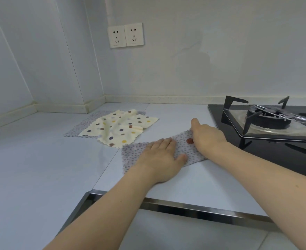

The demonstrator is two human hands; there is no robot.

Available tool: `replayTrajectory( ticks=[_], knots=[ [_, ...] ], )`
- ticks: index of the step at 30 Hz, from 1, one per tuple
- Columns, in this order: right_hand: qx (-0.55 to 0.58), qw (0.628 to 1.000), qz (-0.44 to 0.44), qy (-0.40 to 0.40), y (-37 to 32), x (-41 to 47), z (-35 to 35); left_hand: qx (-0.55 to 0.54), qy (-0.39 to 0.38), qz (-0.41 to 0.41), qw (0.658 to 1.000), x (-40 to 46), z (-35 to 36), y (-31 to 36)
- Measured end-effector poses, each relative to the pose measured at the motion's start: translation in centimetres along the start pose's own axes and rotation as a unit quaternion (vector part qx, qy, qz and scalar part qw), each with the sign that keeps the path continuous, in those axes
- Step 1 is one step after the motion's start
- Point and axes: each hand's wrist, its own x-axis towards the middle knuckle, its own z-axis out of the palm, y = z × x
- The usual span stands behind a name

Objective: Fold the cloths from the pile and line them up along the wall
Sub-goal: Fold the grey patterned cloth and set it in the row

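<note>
The left hand [162, 154] is lying flat on the grey dotted cloth [182, 150], its fingers [166, 141] straight and together, pressing the fabric onto the surface [40, 168]. Just beyond them, the right hand [207, 136] is curling its fingers [195, 123] over the cloth's far corner, apparently pinching it; the grip itself is hidden under the hand.

Beyond the left fingers and to their left, the cream spotted cloth [119, 129] is lying rumpled on another grey cloth [80, 125], near the wall [166, 69] but unfolded; nothing is lined up there yet.

Risks, as I judge them: if the flat hand is easing its pressure while the right is pulling, the cloth could be sliding and the fold coming out skewed. Just past the right fingers, the stove [267, 123] is standing close, so a wide sweep could be dragging fabric onto the black glass or catching a pan support.
</note>
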Motion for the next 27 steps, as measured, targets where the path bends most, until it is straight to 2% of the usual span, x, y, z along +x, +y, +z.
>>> replayTrajectory(
  ticks=[4, 7, 8, 9, 11, 12, 14, 27],
  knots=[
    [-0.007, 0.999, 0.032, 0.001, 0.0, 0.3, 0.1, -0.003, -0.010, -0.011, 1.000, 0.0, -0.1, 0.1],
    [-0.024, 0.994, -0.034, 0.099, 0.2, -0.1, -0.1, -0.006, -0.019, -0.019, 1.000, -0.1, -0.1, 0.1],
    [0.003, 0.992, -0.072, 0.103, 0.2, -0.5, 0.1, -0.004, -0.018, -0.019, 1.000, -0.1, -0.1, 0.2],
    [0.048, 0.991, -0.101, 0.073, 0.2, -0.9, 0.2, -0.002, -0.016, -0.020, 1.000, -0.1, -0.2, 0.3],
    [0.117, 0.985, -0.122, -0.042, 0.2, -1.9, 1.0, -0.001, -0.014, -0.024, 1.000, -0.1, -0.3, 0.4],
    [0.118, 0.981, -0.120, -0.093, 0.3, -2.3, 1.4, -0.002, -0.016, -0.027, 1.000, -0.1, -0.4, 0.5],
    [0.088, 0.980, -0.115, -0.139, 0.5, -2.4, 1.6, -0.005, -0.021, -0.032, 0.999, -0.2, -0.5, 0.6],
    [0.016, 0.981, -0.093, -0.169, 1.2, -2.3, 1.2, -0.011, -0.016, -0.068, 0.998, -4.3, -1.1, -4.7]
  ],
)
